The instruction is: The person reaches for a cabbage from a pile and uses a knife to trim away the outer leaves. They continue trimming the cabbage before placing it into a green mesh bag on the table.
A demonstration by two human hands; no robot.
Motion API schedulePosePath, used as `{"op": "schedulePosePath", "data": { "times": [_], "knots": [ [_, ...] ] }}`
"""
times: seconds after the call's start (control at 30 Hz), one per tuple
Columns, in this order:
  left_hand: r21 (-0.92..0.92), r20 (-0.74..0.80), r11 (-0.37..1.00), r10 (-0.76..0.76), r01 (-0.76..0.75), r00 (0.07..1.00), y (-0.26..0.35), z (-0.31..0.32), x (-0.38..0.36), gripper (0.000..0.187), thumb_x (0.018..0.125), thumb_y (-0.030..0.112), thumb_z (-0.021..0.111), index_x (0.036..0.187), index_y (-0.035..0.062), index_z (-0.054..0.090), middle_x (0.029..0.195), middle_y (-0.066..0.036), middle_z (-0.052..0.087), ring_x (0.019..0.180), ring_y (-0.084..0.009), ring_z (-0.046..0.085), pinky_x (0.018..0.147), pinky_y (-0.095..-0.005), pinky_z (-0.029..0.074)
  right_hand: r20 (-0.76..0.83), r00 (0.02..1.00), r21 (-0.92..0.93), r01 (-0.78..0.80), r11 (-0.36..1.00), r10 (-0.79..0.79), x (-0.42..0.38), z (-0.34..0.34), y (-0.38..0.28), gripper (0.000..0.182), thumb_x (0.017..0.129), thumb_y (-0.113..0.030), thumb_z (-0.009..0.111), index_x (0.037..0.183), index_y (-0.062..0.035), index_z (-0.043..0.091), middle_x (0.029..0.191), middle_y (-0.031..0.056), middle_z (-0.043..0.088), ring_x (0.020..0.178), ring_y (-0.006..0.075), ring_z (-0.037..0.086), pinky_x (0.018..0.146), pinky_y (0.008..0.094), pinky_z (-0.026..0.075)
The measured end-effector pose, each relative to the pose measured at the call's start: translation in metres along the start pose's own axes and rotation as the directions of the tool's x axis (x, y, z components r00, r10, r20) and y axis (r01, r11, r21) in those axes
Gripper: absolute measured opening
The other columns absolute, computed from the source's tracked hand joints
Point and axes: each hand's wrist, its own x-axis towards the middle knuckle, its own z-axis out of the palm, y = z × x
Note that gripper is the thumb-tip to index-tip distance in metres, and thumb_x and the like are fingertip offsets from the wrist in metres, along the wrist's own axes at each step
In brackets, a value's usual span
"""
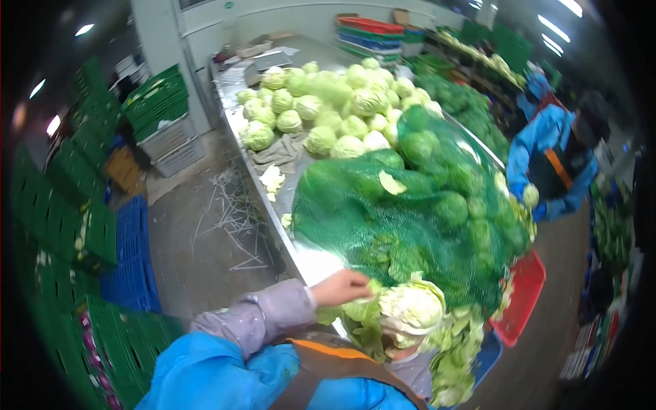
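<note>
A partly trimmed cabbage [411,306], pale with ragged outer leaves, is close to my body at the near end of the metal table. My right hand [398,350] grips it from below; the cabbage covers most of the fingers. My left hand [344,287] is just left of the cabbage, fingers closed on a light green cabbage leaf [373,288]. Loose leaves [451,362] hang and pile around the cabbage. Just beyond is a green mesh sack [355,212] full of cabbages, with a torn leaf [391,183] lying on it.
Many loose cabbages [348,126] cover the far part of the table, near a grey cloth [280,152]. A red crate [523,297] stands at the right. A co-worker in blue [543,154] is across the table. Green crates [61,225] and a blue crate [133,256] line the left.
</note>
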Motion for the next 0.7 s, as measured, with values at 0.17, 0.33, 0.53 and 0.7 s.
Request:
{"op": "schedulePosePath", "data": {
  "times": [0.17, 0.33, 0.53, 0.7],
  "knots": [
    [0.902, 0.138, 0.285, 0.521, -0.324, 0.842, 0.000, -0.041, 0.002, 0.068, 0.084, 0.041, 0.065, 0.136, 0.0053, 0.040, 0.129, -0.013, 0.052, 0.113, -0.0236, 0.054, 0.097, -0.0447, 0.043, -0.037, 0.954, -0.528, 0.234, 0.816, -0.297, 0.015, 0.062, -0.026, 0.065, 0.088, -0.052, 0.051, 0.129, -0.0026, 0.041, 0.110, 0.0145, 0.061, 0.074, 0.0212, 0.059, 0.055, 0.0322, 0.050],
    [-0.548, 0.229, 0.831, 0.035, 0.100, 0.973, 0.057, -0.015, 0.024, 0.077, 0.085, 0.060, 0.052, 0.140, 0.0096, 0.033, 0.137, -0.014, 0.044, 0.122, -0.0302, 0.048, 0.101, -0.0532, 0.038, -0.118, 0.948, -0.857, 0.053, 0.513, -0.295, 0.061, 0.104, -0.004, 0.063, 0.090, -0.036, 0.057, 0.140, -0.0071, 0.031, 0.087, 0.0098, 0.061, 0.038, 0.0054, 0.036, 0.032, 0.0211, 0.031],
    [-0.715, 0.080, 0.693, 0.210, -0.091, 0.974, 0.146, -0.122, 0.097, 0.065, 0.090, 0.062, 0.037, 0.132, 0.0141, 0.046, 0.129, -0.009, 0.053, 0.115, -0.0291, 0.053, 0.096, -0.0491, 0.040, -0.180, 0.929, -0.800, 0.054, 0.597, -0.325, 0.106, 0.105, -0.008, 0.047, 0.083, -0.013, 0.058, 0.124, 0.0059, 0.045, 0.102, 0.0226, 0.064, 0.037, 0.0091, 0.041, 0.035, 0.0227, 0.037],
    [-0.721, -0.041, 0.677, 0.171, -0.148, 0.984, 0.214, -0.232, 0.227, 0.063, 0.087, 0.057, 0.050, 0.130, 0.0118, 0.047, 0.128, -0.010, 0.053, 0.116, -0.0300, 0.051, 0.100, -0.0505, 0.038, -0.431, 0.847, -0.796, -0.194, 0.574, -0.311, 0.119, 0.087, 0.011, 0.024, 0.085, -0.009, 0.056, 0.105, 0.0041, 0.053, 0.091, 0.0214, 0.067, 0.038, 0.0086, 0.042, 0.034, 0.0232, 0.037]
  ]
}}
